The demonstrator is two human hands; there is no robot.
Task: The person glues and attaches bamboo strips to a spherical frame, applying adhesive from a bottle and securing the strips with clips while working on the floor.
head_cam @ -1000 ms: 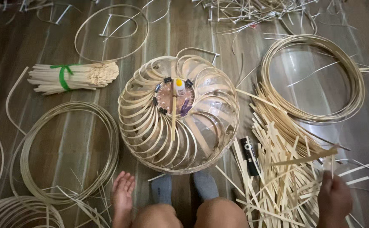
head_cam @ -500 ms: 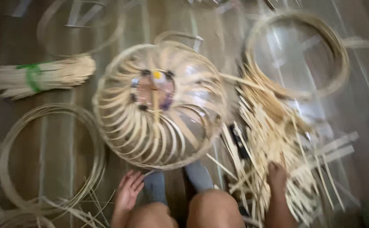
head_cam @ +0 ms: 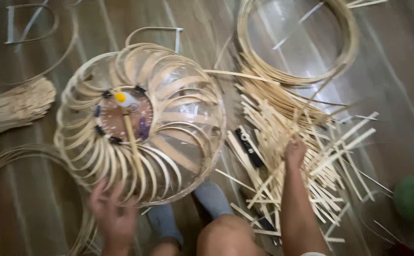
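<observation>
Our round bamboo frame point(head_cam: 140, 121), a domed cage of thin curved strips fanned around a small ring with dark clips, sits on the wooden floor point(head_cam: 396, 95) just ahead of our knees. We judge it light, springy and easily bent out of shape, so the sturdy outer rim looks a safer place to take hold than the slender ribs. Our left hand point(head_cam: 112, 213) rests at the frame's near rim, fingers point(head_cam: 103, 189) spread wide and touching the lowest strips without closing on anything. To the right of the frame lies a loose heap of flat bamboo strips point(head_cam: 283, 137); our right hand point(head_cam: 294, 151) reaches into it, fingers curled among the strips, though motion blur keeps us from telling whether they grip one. Beyond that heap, farther from the frame, lies a coil of bamboo hoops point(head_cam: 297, 42). Left of the frame rests a tied bundle of sticks point(head_cam: 17, 106).
</observation>
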